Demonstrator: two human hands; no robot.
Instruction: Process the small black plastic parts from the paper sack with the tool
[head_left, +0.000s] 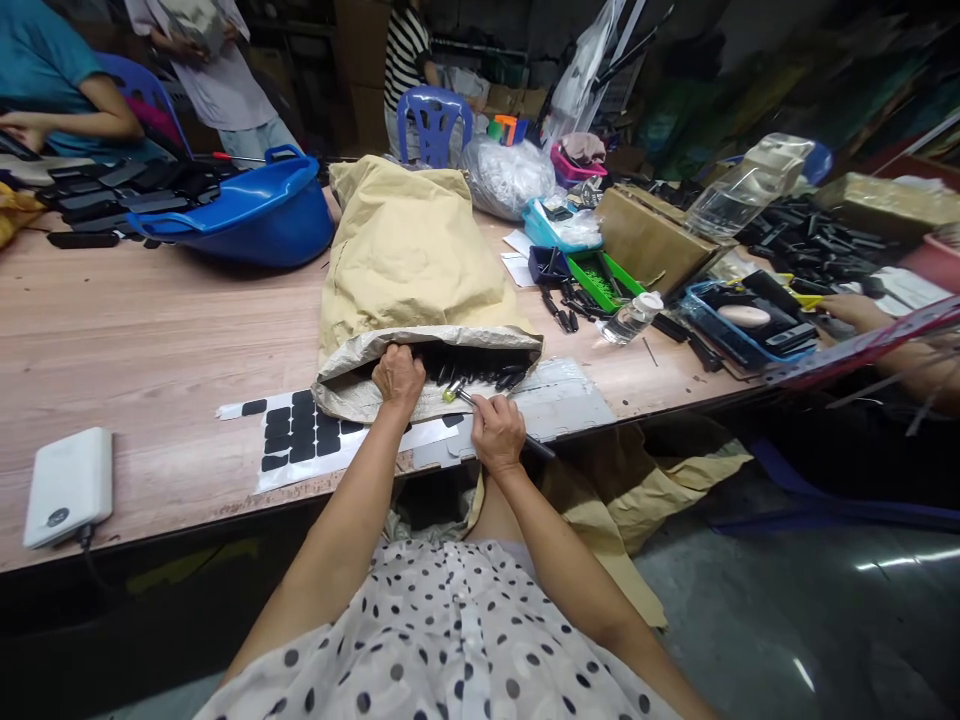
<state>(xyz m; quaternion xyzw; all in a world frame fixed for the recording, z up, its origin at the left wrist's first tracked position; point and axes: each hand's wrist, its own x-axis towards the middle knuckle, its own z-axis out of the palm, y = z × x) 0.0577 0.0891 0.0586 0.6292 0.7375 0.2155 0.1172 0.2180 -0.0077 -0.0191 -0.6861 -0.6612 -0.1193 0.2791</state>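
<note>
Tabletop (187, 320): wood-patterned, a blue basin (259, 215) left of the sack.
Sack (412, 250): tan, lying on the tabletop, open toward the near edge, black pieces (480, 370) inside.
Left hand (399, 378): fingers curled at the sack's mouth; cannot tell what they hold.
Right hand (499, 432): wrapped around a small hammer (454, 391), its head at the opening.
</note>
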